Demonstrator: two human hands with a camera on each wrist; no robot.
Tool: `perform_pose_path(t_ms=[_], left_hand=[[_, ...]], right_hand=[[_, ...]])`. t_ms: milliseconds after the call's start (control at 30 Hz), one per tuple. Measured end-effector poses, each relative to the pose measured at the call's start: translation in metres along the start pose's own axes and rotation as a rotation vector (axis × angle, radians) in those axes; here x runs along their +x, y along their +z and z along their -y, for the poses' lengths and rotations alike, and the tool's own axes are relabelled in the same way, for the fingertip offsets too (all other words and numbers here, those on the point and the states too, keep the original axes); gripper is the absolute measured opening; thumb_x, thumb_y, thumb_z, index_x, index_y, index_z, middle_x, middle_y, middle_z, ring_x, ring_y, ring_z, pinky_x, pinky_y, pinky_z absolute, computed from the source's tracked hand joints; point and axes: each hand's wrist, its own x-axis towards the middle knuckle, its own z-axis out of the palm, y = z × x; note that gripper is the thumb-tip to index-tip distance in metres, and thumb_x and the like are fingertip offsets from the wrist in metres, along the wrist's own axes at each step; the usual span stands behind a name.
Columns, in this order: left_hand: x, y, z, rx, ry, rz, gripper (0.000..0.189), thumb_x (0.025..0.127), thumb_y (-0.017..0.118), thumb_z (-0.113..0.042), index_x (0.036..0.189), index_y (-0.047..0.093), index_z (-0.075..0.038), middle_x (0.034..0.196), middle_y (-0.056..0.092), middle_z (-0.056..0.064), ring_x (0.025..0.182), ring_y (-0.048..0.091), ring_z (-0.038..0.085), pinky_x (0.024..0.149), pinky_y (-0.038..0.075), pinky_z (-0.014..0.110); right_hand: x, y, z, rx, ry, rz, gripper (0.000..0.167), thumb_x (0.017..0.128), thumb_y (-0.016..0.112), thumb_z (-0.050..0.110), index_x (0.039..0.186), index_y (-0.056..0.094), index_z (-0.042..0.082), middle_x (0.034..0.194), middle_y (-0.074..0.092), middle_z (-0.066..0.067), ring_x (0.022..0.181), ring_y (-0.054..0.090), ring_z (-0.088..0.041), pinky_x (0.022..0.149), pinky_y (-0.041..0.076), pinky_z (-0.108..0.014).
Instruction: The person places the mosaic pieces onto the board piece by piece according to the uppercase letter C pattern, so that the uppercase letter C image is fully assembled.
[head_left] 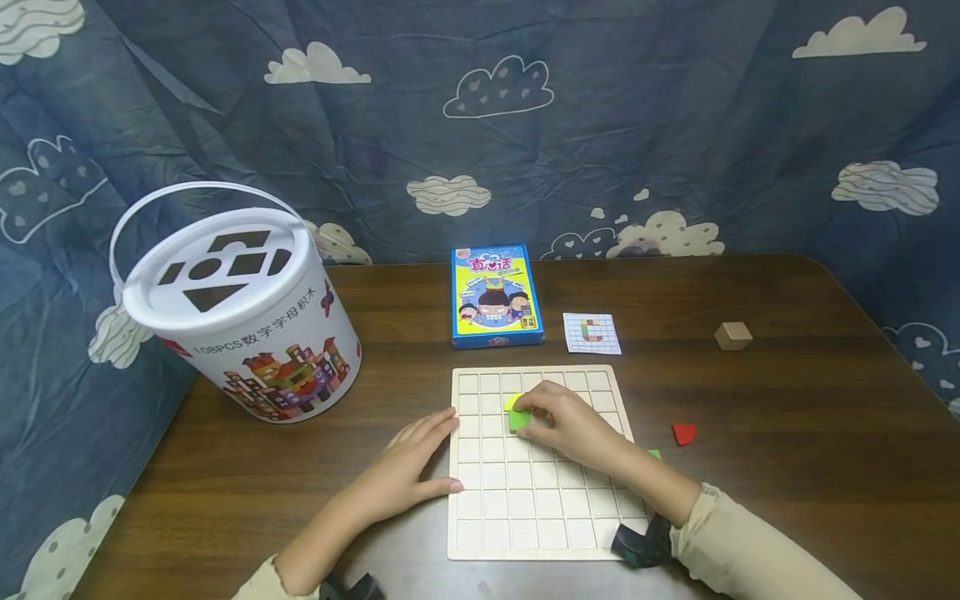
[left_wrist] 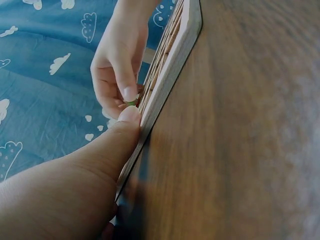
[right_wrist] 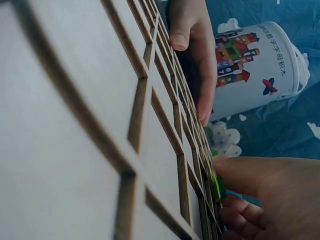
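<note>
A pale wooden grid board [head_left: 495,504] lies flat on the table. At its left edge my left hand [head_left: 405,467] rests with fingers spread, the thumb and fingertips touching the rim. Over the board's upper part, my right hand [head_left: 573,425] pinches a green square tile [head_left: 518,421] between thumb and fingers. Just above that tile is a yellow piece [head_left: 512,402], partly hidden by the fingers. In the right wrist view the green tile [right_wrist: 218,186] stands tilted at the grid. A bit of another green piece [head_left: 655,454] shows behind the right forearm.
Right of the board lies a red quarter-round piece [head_left: 684,434], with a plain wooden cube [head_left: 733,336] farther back. Behind the board are a pattern card [head_left: 592,333] and a blue-and-yellow box [head_left: 497,296]. A white lidded bucket [head_left: 247,325] stands at the left.
</note>
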Motion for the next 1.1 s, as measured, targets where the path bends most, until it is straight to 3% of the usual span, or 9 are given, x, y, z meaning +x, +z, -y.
perform_pose_path(t_ms=[333, 633, 800, 900, 1100], left_hand=[[0.000, 0.000, 0.001, 0.006, 0.004, -0.004, 0.079, 0.080, 0.056, -0.056, 0.141, 0.030, -0.012, 0.146, 0.024, 0.000, 0.131, 0.022, 0.018, 0.104, 0.019, 0.041], [0.000, 0.000, 0.002, 0.011, 0.007, -0.006, 0.079, 0.080, 0.055, -0.056, 0.141, 0.031, -0.012, 0.146, 0.024, 0.000, 0.131, 0.022, 0.018, 0.104, 0.019, 0.041], [0.000, 0.000, 0.002, 0.014, 0.005, -0.005, 0.080, 0.080, 0.055, -0.057, 0.141, 0.030, -0.012, 0.146, 0.024, 0.000, 0.131, 0.022, 0.018, 0.104, 0.019, 0.041], [0.000, 0.000, 0.002, 0.013, 0.003, -0.001, 0.080, 0.080, 0.054, -0.057, 0.141, 0.030, -0.012, 0.146, 0.023, 0.000, 0.131, 0.022, 0.019, 0.104, 0.019, 0.041], [0.000, 0.000, 0.001, 0.010, 0.001, 0.004, 0.080, 0.080, 0.055, -0.057, 0.141, 0.030, -0.013, 0.146, 0.023, 0.000, 0.131, 0.022, 0.019, 0.104, 0.018, 0.042]], right_hand=[[0.000, 0.004, -0.002, -0.080, -0.013, 0.005, 0.024, 0.076, 0.071, 0.018, 0.099, 0.064, 0.013, 0.098, 0.055, 0.008, 0.088, 0.048, -0.008, 0.081, 0.044, -0.030], [0.000, 0.006, -0.002, -0.064, -0.030, -0.008, 0.021, 0.079, 0.070, 0.017, 0.100, 0.067, 0.015, 0.098, 0.055, 0.007, 0.082, 0.047, -0.009, 0.071, 0.043, -0.025], [-0.001, 0.004, -0.001, -0.063, -0.016, 0.018, 0.024, 0.078, 0.071, 0.021, 0.101, 0.066, 0.016, 0.102, 0.054, 0.007, 0.089, 0.048, -0.011, 0.079, 0.043, -0.031], [-0.002, 0.001, 0.000, -0.047, 0.004, 0.056, 0.030, 0.078, 0.070, 0.024, 0.106, 0.063, 0.015, 0.107, 0.053, 0.006, 0.099, 0.048, -0.012, 0.088, 0.041, -0.035], [-0.012, -0.017, 0.004, 0.083, 0.030, 0.095, 0.043, 0.080, 0.068, 0.029, 0.118, 0.056, 0.013, 0.113, 0.054, 0.003, 0.103, 0.049, -0.015, 0.089, 0.041, -0.039]])
